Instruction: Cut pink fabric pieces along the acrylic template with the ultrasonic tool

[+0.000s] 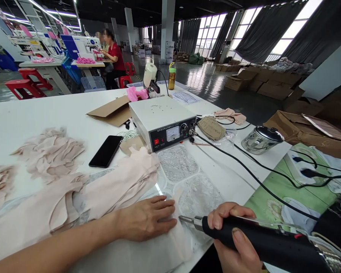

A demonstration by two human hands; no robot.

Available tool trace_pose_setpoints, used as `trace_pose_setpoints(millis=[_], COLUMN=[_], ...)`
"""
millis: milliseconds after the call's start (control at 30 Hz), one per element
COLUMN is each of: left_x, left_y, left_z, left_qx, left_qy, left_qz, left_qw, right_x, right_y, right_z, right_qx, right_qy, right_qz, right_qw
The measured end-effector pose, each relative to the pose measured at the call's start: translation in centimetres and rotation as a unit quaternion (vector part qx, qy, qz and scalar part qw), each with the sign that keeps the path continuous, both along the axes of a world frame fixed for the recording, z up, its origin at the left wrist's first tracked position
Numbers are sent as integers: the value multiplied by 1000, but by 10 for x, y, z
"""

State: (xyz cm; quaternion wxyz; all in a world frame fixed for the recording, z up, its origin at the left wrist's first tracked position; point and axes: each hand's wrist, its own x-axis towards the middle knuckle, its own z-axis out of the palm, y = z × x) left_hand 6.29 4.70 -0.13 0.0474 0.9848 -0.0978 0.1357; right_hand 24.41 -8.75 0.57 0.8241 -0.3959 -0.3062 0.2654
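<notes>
My left hand [147,218] lies flat, fingers stretched out, on a clear template sheet [130,254] over pale pink fabric. In my right hand [234,237] is a black ultrasonic cutter [261,240], fingers wrapped round its body. Its metal tip points left and sits close to my left fingertips, at the fabric's edge; whether it touches the cloth I cannot tell. Beneath is a scuffed clear mat [201,193] with rounded outlines. Pale pink fabric pieces [122,182] lie left of the hands, partly overlapping. A cable runs to the white control box [165,121] with a dial and red switch.
A black phone [105,151] lies left of the box, near a fabric pile [52,151]. A steel lidded pot [261,139] stands at the table's right edge. Behind the box are a drink bottle [172,77] and cardboard [110,110]. A person in red [116,57] sits at a sewing machine.
</notes>
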Motion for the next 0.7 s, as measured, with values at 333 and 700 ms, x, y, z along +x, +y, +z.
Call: trace_pose_setpoints(millis=[333, 700], left_x=[0, -1], left_y=[-1, 0], left_z=[-2, -7], left_qx=[12, 5], left_qy=[-13, -20], left_qz=[-2, -4], left_qw=[1000, 1000], right_x=[-1, -1], right_y=[5, 8], right_z=[1, 0], right_qx=[-7, -4], right_qy=[-26, -3], right_qz=[-18, -14], right_qw=[999, 1000])
